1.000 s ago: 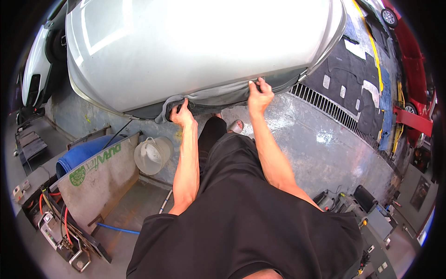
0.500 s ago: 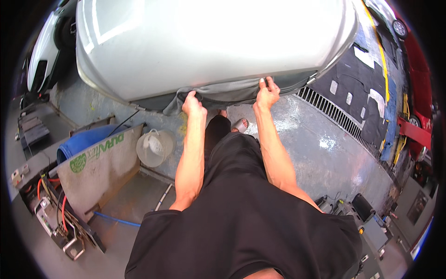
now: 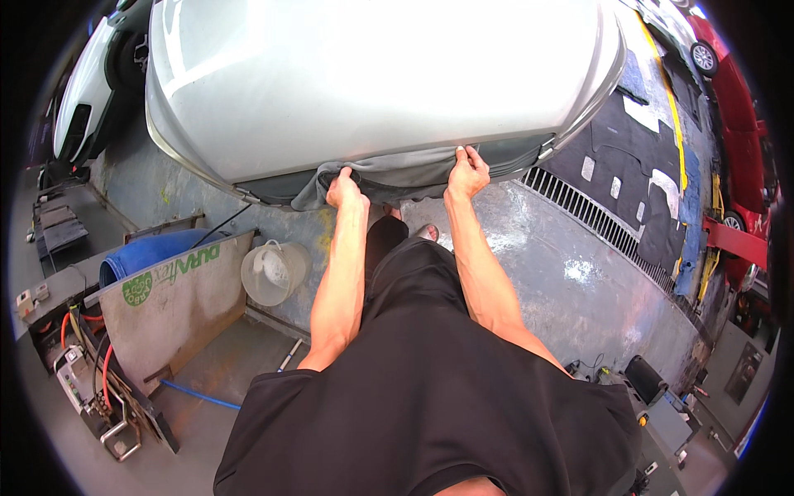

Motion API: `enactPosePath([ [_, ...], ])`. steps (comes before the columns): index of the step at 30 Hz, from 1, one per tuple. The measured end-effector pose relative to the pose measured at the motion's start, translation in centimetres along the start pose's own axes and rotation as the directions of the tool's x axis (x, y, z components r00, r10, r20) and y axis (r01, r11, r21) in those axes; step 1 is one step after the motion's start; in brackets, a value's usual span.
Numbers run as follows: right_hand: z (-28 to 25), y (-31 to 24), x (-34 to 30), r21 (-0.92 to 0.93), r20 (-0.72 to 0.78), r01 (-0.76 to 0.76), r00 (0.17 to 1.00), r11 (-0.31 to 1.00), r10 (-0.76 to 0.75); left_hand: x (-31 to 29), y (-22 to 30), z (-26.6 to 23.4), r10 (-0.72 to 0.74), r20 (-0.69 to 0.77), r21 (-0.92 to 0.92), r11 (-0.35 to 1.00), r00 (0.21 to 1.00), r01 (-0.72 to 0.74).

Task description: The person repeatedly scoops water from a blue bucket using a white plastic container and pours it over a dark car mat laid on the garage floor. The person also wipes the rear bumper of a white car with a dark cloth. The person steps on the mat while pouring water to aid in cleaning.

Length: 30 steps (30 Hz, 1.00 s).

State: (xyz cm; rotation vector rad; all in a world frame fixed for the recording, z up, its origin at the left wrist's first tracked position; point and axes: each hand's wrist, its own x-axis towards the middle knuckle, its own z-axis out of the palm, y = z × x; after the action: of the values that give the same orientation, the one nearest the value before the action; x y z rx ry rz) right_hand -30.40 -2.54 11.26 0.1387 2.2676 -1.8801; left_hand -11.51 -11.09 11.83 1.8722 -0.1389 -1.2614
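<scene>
A large, glossy, silver-white curved panel [image 3: 372, 83], apparently part of a car, spreads out in front of me. Along its near edge runs a dark grey strip, and a loose, folded length of grey fabric [image 3: 401, 169] sags over it. My left hand [image 3: 344, 190] is closed on the fabric near its bunched left end, thumb uppermost. Farther right, my right hand [image 3: 469, 172] pinches the fabric's upper edge between thumb and fingers, close against the panel. The fingertips under the fabric are partly hidden.
A translucent bucket [image 3: 275, 273] stands left of my legs, beside a pale board [image 3: 178, 289] and a blue barrel [image 3: 153, 252]. A floor grate [image 3: 595, 219] and dark mats [image 3: 633, 149] lie to the right. A red car [image 3: 740, 124] stands farther right, tools and equipment behind.
My right hand has shifted slightly toward the left, still pinching the fabric. My left hand keeps its grip in nearly the same place. The whole view has moved a little.
</scene>
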Motion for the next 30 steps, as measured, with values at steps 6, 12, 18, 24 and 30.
enactPosePath([
  [6,-0.3,0.3,1.2,0.179,0.074,-0.062,0.996,0.982,0.049,-0.4,1.4,0.1,-0.33,0.207,-0.243,0.895,0.921,0.375],
  [12,-0.6,0.4,1.6,0.016,0.134,-0.041,0.99,0.999,0.038,1.4,1.1,1.1,-0.396,0.272,-0.231,0.858,0.877,0.459],
  [18,-2.8,-0.4,-0.6,-0.115,0.301,0.045,0.954,0.992,-0.009,-0.4,1.2,-0.7,-0.267,0.385,-0.24,0.895,0.883,0.375],
  [24,-3.1,-0.2,-3.3,-0.178,0.397,0.214,0.909,0.961,-0.129,-2.9,0.4,-1.7,-0.044,0.397,-0.2,0.971,0.917,0.134],
  [30,-2.7,-0.5,-1.9,-0.155,0.461,0.033,0.886,0.987,0.043,-2.2,0.4,-1.1,-0.098,0.433,-0.226,0.95,0.896,0.213],
])
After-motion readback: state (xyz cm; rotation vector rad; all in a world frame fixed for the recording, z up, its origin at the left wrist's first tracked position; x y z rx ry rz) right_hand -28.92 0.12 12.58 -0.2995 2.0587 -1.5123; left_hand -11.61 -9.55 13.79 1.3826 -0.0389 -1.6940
